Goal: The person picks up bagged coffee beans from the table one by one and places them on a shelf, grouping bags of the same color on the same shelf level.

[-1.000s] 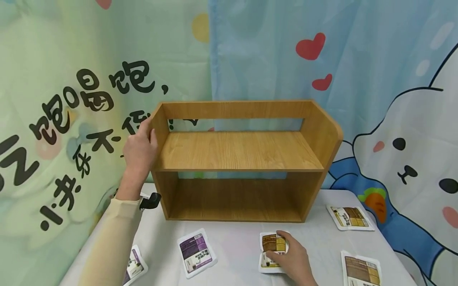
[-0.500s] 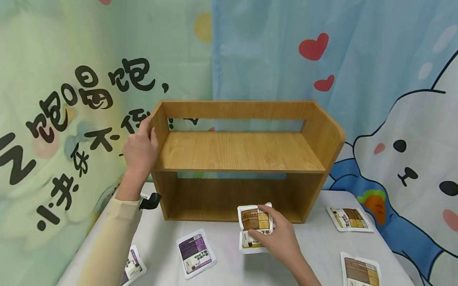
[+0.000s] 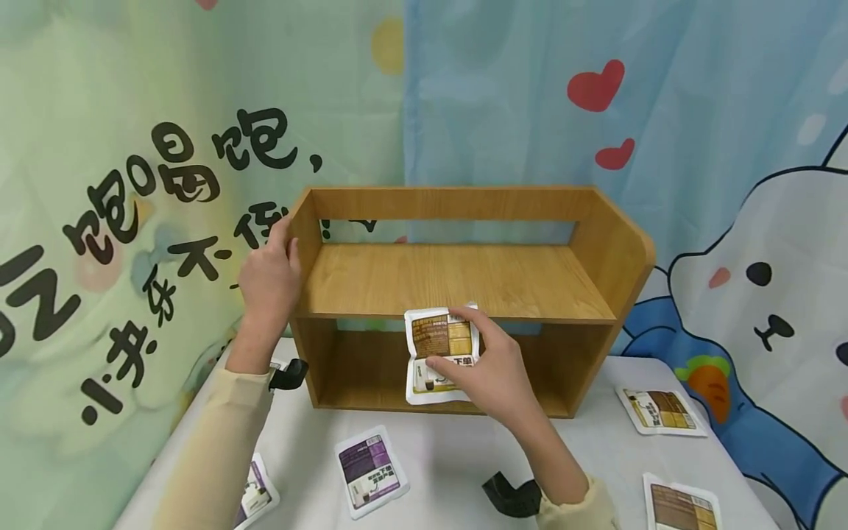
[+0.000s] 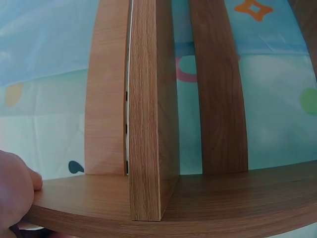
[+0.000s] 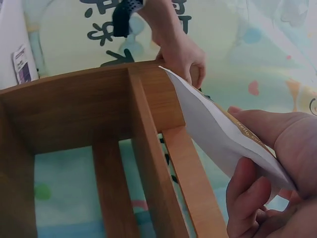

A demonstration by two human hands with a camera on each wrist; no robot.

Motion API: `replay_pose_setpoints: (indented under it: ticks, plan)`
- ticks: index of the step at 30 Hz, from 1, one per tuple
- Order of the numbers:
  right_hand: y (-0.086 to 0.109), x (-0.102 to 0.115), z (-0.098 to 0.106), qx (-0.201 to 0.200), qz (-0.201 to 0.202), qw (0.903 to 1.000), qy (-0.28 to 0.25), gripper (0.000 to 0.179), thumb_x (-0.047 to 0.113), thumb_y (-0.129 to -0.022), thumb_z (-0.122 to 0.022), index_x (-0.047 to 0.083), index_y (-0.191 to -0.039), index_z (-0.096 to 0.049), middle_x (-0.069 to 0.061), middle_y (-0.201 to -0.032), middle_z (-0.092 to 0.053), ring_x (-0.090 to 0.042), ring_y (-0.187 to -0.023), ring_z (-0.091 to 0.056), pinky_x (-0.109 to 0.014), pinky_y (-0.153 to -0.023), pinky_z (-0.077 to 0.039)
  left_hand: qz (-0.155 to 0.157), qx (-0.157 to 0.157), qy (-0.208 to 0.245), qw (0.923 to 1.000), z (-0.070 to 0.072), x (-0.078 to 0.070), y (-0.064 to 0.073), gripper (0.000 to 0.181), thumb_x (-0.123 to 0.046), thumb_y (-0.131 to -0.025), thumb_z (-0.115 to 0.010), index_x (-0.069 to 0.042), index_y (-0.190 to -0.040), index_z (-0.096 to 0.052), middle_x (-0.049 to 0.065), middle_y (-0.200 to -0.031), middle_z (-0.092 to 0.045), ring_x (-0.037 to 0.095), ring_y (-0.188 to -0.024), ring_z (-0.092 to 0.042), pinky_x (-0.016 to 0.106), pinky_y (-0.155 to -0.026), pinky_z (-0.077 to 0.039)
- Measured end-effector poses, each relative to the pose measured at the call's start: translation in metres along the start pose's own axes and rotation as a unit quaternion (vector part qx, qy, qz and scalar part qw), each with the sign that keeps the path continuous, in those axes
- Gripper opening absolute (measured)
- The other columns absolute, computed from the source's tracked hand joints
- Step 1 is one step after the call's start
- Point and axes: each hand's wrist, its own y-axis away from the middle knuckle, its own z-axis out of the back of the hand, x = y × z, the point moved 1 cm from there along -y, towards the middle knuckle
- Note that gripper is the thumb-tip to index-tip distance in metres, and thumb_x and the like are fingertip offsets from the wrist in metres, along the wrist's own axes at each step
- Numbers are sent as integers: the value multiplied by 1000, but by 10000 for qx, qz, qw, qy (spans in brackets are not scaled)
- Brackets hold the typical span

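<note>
A two-tier wooden shelf (image 3: pixel 457 283) stands on the white-covered table. My left hand (image 3: pixel 270 283) grips its left side panel near the top; in the left wrist view only part of that hand (image 4: pixel 15 188) shows, at the panel's edge. Raised off the table, a white flat pouch (image 3: pixel 433 340) with a brown and yellow label is pinched between the thumb and fingers of my right hand (image 3: pixel 498 372). It overlaps the front edge of the middle board in the head view. From the right wrist, the pouch's plain white back (image 5: pixel 210 131) faces the shelf, with fingers beneath.
Two pouches with purple labels lie on the table, one (image 3: pixel 372 471) in front of the shelf and another (image 3: pixel 257 495) partly behind my left sleeve. Two brown-labelled pouches (image 3: pixel 662 411) lie to the right. A printed curtain (image 3: pixel 490 96) hangs close behind.
My right hand has lifted the brown-labelled pouch off the table, up and leftward to the front of the shelf. My left hand keeps its hold on the side panel.
</note>
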Motion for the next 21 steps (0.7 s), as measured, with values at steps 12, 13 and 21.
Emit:
replay_pose_setpoints:
  ticks: [12,13,21]
  plan:
    - [-78,22,-14,374,8,9990,229,70,30,-77,-83,17,-137,-50,-8,-109,-58,-24,-85,-57,-36,-66,-49,144,28,16,9999,-4,4,1,36,-20,-100,-55,-14,-136,-55,23,-89,-69,39,-58,-58,49,-46,-43]
    - [-85,22,-15,386,-14,9989,262,70,31,-78,-83,17,-137,-50,-7,-115,-58,-24,-91,-57,-37,-70,-49,164,32,12,9999,-4,4,1,36,-20,-100,-55,-15,-136,-55,23,-89,-69,39,-57,-58,49,-46,-42]
    - [-130,35,-32,548,-366,9975,-240,71,31,-80,-81,16,-141,-48,-9,-123,-55,-24,-96,-58,-38,-75,-51,237,-70,102,9996,-3,4,1,35,-20,-99,-56,-16,-134,-57,24,-87,-68,42,-57,-58,50,-46,-42]
